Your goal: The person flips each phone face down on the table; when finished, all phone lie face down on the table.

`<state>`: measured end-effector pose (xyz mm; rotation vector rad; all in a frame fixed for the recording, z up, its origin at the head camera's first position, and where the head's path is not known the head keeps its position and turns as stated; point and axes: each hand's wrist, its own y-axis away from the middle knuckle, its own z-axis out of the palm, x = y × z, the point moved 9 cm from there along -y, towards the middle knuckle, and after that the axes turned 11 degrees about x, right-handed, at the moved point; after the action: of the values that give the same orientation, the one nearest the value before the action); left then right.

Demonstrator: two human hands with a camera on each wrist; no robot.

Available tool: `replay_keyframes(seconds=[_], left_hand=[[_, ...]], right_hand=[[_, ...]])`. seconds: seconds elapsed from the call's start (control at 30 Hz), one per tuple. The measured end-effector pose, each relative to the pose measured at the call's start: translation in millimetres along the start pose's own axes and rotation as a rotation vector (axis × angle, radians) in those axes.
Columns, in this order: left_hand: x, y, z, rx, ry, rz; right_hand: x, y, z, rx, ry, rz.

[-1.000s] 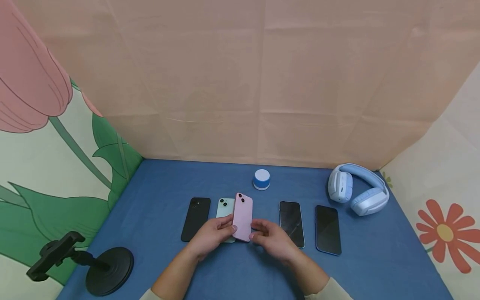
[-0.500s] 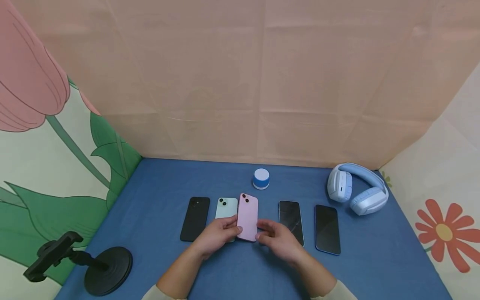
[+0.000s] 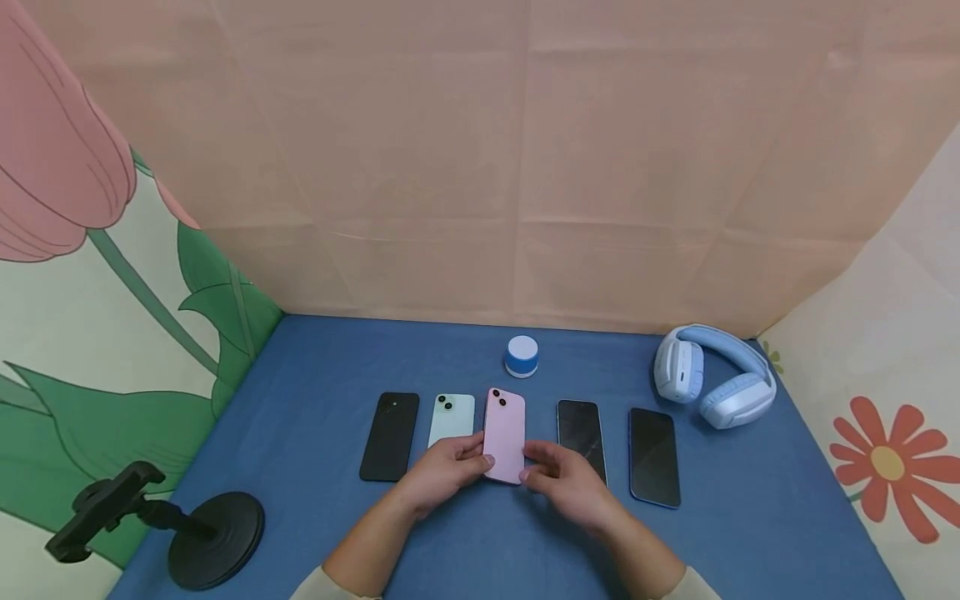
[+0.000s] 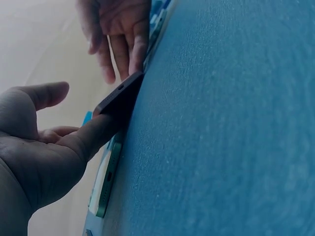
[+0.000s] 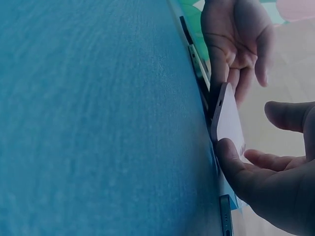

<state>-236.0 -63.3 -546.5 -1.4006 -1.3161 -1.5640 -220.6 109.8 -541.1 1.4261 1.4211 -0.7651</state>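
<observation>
A pink phone (image 3: 505, 433) lies camera side up between the hands in the head view. It is tilted, with its left side raised off the blue table. My left hand (image 3: 442, 473) has its fingers under that side; in the left wrist view the thumb (image 4: 51, 94) stands away from the phone. My right hand (image 3: 566, 483) has its fingertips at the right edge, and its thumb (image 5: 285, 116) is also held apart in the right wrist view. A mint phone (image 3: 453, 417) lies just left, partly hidden by the left hand.
A black phone (image 3: 390, 437) lies farther left. Two dark phones, one near the right hand (image 3: 580, 429) and one beyond it (image 3: 654, 457), lie rightward. Behind are a blue-and-white round container (image 3: 521, 357) and headphones (image 3: 716, 375). A black phone stand (image 3: 217, 540) occupies the left front.
Both hands have moved right with the pink phone between them. It no longer overlaps the mint phone, which now shows more fully. The other things stay in place.
</observation>
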Motion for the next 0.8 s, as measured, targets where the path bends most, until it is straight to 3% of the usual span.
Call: replay_keyframes(seconds=[0.8], left_hand=[[3.0, 11.2, -14.4, 0.031, -0.047, -0.021]], right_hand=[[1, 0.4, -1, 0.016, 0.005, -0.006]])
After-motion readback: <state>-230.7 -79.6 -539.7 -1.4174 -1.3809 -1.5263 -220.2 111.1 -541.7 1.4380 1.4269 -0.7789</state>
